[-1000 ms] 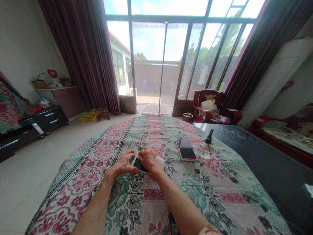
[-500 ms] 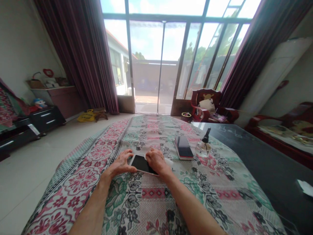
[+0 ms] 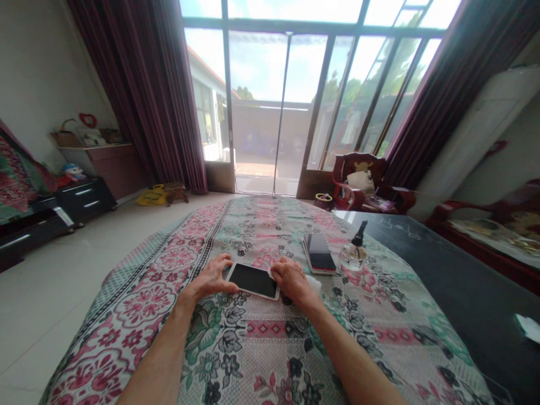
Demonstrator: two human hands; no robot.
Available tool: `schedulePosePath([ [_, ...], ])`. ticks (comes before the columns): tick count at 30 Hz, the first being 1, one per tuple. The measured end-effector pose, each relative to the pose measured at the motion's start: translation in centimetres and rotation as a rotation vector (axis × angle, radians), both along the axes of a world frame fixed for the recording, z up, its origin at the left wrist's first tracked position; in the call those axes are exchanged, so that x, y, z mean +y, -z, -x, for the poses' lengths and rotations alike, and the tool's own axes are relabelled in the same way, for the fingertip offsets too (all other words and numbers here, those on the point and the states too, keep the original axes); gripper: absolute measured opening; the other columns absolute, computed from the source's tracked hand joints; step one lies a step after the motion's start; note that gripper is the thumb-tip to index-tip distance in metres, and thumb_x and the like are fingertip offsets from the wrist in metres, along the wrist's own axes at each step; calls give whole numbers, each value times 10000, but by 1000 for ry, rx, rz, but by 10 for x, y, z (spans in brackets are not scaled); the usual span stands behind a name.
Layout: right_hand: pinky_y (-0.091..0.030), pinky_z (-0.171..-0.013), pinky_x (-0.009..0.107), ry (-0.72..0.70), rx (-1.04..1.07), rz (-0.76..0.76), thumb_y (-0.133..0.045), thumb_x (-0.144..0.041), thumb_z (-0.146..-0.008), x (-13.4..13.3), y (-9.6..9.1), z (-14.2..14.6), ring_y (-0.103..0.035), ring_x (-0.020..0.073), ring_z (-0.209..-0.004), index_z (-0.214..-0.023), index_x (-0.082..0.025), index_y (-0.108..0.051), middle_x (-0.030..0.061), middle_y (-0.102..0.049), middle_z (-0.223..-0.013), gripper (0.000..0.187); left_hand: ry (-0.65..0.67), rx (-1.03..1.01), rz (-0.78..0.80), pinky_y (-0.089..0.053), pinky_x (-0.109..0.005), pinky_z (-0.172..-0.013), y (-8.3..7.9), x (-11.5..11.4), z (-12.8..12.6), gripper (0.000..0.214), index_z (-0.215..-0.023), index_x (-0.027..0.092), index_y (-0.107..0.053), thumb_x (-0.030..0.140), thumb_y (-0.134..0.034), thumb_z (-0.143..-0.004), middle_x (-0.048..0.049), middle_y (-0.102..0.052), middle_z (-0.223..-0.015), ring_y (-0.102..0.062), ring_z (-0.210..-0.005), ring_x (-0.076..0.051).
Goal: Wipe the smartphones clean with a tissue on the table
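white phone flat on patterned tablecloth; left hand at its 9 o'clock, thumb and fingers gripping that end; right hand at 3 o'clock, fingers curled on white cloth (mostly hidden)

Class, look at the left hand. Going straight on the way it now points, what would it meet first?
The left hand would meet the white-framed smartphone, whose left end lies between thumb and fingers; touch is hard to confirm. Beyond it is probably the right hand.
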State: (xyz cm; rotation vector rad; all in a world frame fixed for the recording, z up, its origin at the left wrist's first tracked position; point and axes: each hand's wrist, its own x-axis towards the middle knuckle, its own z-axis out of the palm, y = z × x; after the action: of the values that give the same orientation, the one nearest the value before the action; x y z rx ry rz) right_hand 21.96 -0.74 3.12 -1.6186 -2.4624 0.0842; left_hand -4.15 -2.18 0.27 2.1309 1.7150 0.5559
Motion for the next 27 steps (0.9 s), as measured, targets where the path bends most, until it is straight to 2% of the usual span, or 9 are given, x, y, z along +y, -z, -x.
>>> schedulePosePath([
  [7,-347,-699,262,-35,7,-13,-429,-291,-945,3,0,21,-583,166,-810,-832,-194,-734,75,-667,-928,339,-3,0,0,-321,-398,-1098,-3,-1,-2,638,-1101,187,-617,424,-792,-535,-125,-432,-1407,-401,-1307,-322],
  [15,-367,-724,277,-86,73,-27,-429,-269,-940,9,2,56,-594,182,-832,-844,-177,-734,102,-671,-960,333,12,-14,-44,-325,-416,-1093,4,1,0,632,-1093,202,-621,434,-796,-532,-112,-461,-1370,-428,-1282,-324],
  [27,-371,-740,272,-138,111,-16,-431,-273,-920,23,5,99,-587,192,-876,-889,-187,-739,99,-677,-984,322,26,-38,-38,-313,-403,-1099,5,2,0,610,-1063,202,-619,386,-823,-518,-106,-455,-1368,-407,-1293,-301],
])
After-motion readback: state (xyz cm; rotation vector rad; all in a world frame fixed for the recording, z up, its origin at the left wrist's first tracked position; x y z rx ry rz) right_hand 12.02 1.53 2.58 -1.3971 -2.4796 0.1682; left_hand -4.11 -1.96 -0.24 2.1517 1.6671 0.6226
